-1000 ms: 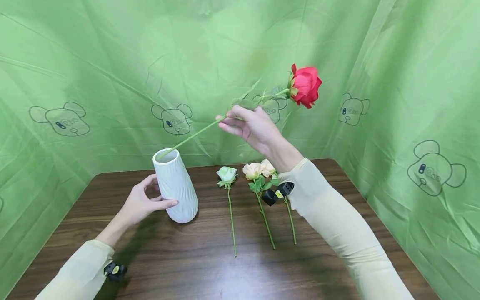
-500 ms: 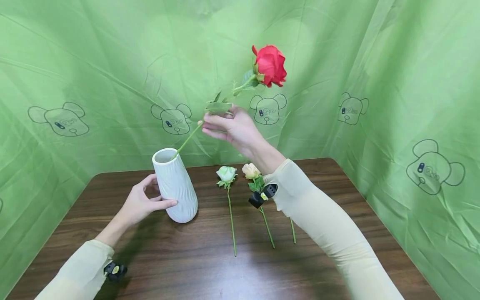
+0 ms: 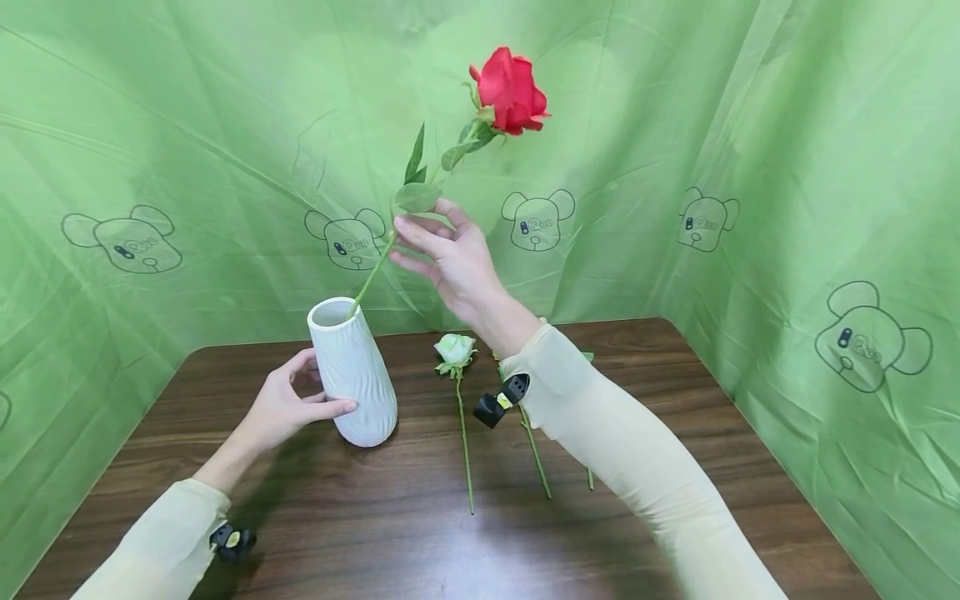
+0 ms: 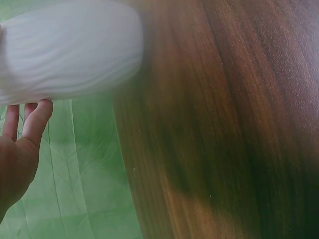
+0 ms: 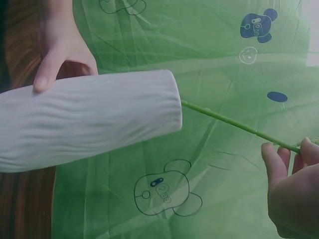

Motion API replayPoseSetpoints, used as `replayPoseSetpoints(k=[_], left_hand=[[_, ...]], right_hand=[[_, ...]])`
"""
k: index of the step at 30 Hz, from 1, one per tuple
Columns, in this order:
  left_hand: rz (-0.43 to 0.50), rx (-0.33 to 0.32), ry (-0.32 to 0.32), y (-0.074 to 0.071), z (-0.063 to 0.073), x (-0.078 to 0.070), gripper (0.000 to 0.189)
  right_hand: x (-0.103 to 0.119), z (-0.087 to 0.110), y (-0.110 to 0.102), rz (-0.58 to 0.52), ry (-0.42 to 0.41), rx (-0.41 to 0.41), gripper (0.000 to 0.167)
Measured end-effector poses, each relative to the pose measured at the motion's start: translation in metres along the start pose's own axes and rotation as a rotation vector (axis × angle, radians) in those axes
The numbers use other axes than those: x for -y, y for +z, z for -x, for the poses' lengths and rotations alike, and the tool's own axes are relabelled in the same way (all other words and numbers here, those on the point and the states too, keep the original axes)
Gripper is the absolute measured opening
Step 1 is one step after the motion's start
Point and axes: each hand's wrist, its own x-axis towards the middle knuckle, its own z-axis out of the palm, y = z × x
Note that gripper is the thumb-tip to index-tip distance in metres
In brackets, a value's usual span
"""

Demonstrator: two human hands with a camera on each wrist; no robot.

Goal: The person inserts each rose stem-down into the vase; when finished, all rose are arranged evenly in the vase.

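Note:
A white ribbed vase (image 3: 356, 383) stands on the table, leaning slightly left in the head view. My left hand (image 3: 279, 408) holds its left side, thumb across the front and fingers behind. Above and to the right, my right hand (image 3: 467, 265) pinches the stem of a red rose (image 3: 512, 92) just below a leaf. The stem (image 5: 224, 119) slants down from the fingers, its lower end inside the vase mouth at the right rim. The bloom hangs tilted up and right, well above the hand. In the left wrist view, fingertips touch the vase wall (image 4: 75, 55).
On the wooden table (image 3: 420, 550), a pale green rose (image 3: 454, 350) lies right of the vase. Two more stems lie beyond it, one stem (image 3: 536, 458) nearer; my right sleeve (image 3: 622, 433) hides their blooms. Green cloth (image 3: 247, 167) with bear-head drawings surrounds the table.
My right hand has moved left and slightly up, swinging the red rose more upright. The stem has shifted to the right rim of the vase mouth. The left hand and vase have stayed put.

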Motion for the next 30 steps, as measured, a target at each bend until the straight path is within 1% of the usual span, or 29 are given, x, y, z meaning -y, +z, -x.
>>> replayPoseSetpoints(k=[6, 11, 14, 17, 23, 27, 30], left_hand=[[0.005, 0.004, 0.005, 0.001, -0.001, 0.0, 0.075], [0.008, 0.007, -0.001, 0.002, -0.001, -0.002, 0.075], [0.016, 0.012, -0.003, 0.002, -0.002, -0.003, 0.075], [0.018, 0.014, -0.003, 0.002, -0.002, -0.003, 0.075], [0.005, 0.002, 0.0, 0.001, -0.001, -0.005, 0.075], [0.004, 0.002, 0.007, 0.0, 0.0, -0.004, 0.074], [0.003, 0.003, 0.005, 0.0, 0.002, -0.002, 0.073]], right_hand=[[-0.003, -0.003, 0.005, 0.03, 0.004, -0.022, 0.024], [-0.007, -0.009, 0.009, 0.085, 0.035, -0.032, 0.028], [-0.009, -0.012, 0.012, 0.148, 0.049, -0.002, 0.032], [-0.007, -0.013, 0.015, 0.211, 0.056, 0.049, 0.036], [-0.006, -0.016, 0.021, 0.277, 0.085, 0.137, 0.032], [-0.007, -0.019, 0.023, 0.329, 0.113, 0.171, 0.028], [-0.01, -0.019, 0.024, 0.376, 0.134, 0.191, 0.028]])
